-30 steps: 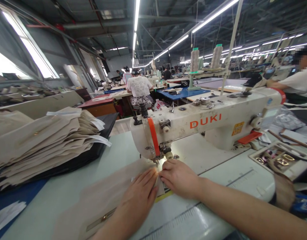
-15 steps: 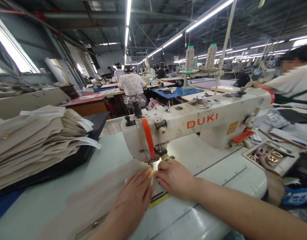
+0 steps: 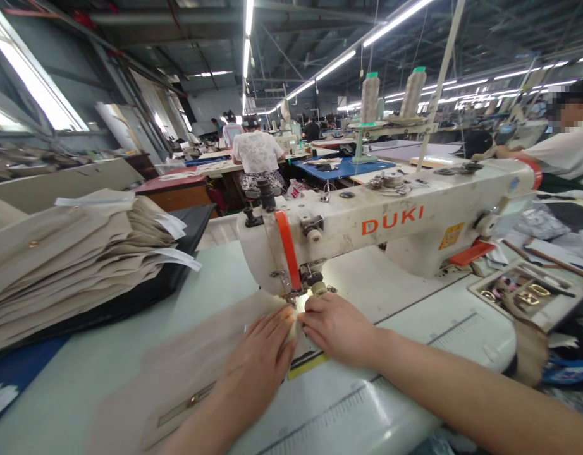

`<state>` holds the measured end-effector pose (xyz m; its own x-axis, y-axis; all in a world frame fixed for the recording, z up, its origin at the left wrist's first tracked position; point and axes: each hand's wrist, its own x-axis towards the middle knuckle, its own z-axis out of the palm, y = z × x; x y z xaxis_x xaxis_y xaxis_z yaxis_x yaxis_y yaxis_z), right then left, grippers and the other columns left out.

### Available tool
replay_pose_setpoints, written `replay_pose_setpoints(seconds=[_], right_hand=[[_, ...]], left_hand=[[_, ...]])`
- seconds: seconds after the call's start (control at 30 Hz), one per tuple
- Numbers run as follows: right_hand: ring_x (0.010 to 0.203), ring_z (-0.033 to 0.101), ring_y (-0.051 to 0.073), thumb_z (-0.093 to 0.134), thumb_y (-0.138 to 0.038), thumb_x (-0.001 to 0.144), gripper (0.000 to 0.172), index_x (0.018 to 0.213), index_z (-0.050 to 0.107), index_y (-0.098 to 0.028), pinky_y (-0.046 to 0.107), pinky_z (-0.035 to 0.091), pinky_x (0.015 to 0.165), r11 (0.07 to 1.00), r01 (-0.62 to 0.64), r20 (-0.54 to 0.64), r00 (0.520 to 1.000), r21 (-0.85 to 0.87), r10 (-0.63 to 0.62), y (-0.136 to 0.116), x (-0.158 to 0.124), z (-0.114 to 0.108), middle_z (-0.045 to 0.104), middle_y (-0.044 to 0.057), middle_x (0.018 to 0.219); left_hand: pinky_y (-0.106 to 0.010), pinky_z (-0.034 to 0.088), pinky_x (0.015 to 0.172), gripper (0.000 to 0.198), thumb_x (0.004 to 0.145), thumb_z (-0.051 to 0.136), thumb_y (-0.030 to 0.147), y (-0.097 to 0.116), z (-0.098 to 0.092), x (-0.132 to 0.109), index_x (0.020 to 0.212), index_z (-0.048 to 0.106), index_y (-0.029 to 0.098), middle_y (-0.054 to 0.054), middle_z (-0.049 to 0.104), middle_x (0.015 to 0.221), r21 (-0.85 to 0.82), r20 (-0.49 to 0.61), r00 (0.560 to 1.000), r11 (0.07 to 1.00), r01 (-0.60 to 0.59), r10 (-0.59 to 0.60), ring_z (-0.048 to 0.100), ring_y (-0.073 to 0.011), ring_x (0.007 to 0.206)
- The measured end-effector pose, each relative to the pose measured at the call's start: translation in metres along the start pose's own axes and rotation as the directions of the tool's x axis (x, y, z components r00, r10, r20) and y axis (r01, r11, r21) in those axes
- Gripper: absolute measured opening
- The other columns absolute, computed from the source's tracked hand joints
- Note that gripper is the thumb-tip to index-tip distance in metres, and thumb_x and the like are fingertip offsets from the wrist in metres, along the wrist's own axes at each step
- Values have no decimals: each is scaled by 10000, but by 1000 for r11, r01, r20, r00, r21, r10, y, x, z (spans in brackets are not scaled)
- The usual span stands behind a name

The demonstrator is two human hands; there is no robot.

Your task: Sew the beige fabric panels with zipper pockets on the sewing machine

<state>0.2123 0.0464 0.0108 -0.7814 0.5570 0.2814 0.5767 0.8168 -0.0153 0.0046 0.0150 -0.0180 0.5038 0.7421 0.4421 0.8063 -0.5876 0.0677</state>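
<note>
A beige fabric piece [image 3: 177, 360] with a zipper [image 3: 190, 401] set into it lies on the pale green sewing table, its far edge at the foot of the sewing machine [image 3: 339, 221]. My left hand [image 3: 260, 347] rests flat on this fabric, fingers stretched toward the needle. Close beside it, my right hand [image 3: 339, 325] has its fingers curled and pressed together at the fabric's edge, just in front of the lit needle area [image 3: 296, 302]. The fingertips of both hands nearly meet. Part of the fabric is hidden under my left hand and forearm.
A stack of beige fabric pieces [image 3: 83, 253] lies on black material [image 3: 196, 234] at the left. To the right, a tray [image 3: 557, 316] holds metal hardware. Thread cones [image 3: 370, 98] stand behind the machine. A co-worker [image 3: 566, 139] sits at far right, another person [image 3: 258, 151] ahead.
The whole view has shifted slightly, so the machine and stack appear further right. Both hands keep nearly the same place at the needle, and more of the zipper shows beside my left forearm.
</note>
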Motion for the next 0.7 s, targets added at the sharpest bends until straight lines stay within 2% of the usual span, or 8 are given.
replay_pose_setpoints(seconds=[0.23,0.47,0.57,0.7], right_hand=[[849,557,224,518,-161,973,197,927,706,-125,348,414,799,1000,-1,1,1000,-5,1,0,2,2,657,108,885],[843,553,215,543,-152,958,179,904,711,-122,334,405,820,1000,-23,-21,1000,4,23,-1,1,2,651,99,854],[829,549,210,539,-138,958,192,887,717,-126,326,407,809,998,-50,-40,998,25,51,-1,0,1,657,100,854],[816,552,202,514,-166,987,234,872,717,-146,315,415,798,995,-73,-96,992,71,80,1,-4,3,658,80,843]], left_hand=[[-475,541,1004,367,980,418,269,-2,-1,4,1258,627,152,-133,690,1266,-12,25,1000,1000,2,-2,656,-272,1161],[-484,561,956,348,984,409,270,-14,-1,14,1182,663,138,-162,694,1247,51,57,998,999,-2,-1,665,-295,1146],[-484,537,993,337,982,431,270,-17,2,17,1200,656,148,-154,689,1262,27,57,998,1000,12,-14,653,-286,1171],[-464,506,1040,345,970,460,257,-16,-2,8,1254,633,166,-135,656,1327,-8,86,995,999,41,-41,608,-263,1243]])
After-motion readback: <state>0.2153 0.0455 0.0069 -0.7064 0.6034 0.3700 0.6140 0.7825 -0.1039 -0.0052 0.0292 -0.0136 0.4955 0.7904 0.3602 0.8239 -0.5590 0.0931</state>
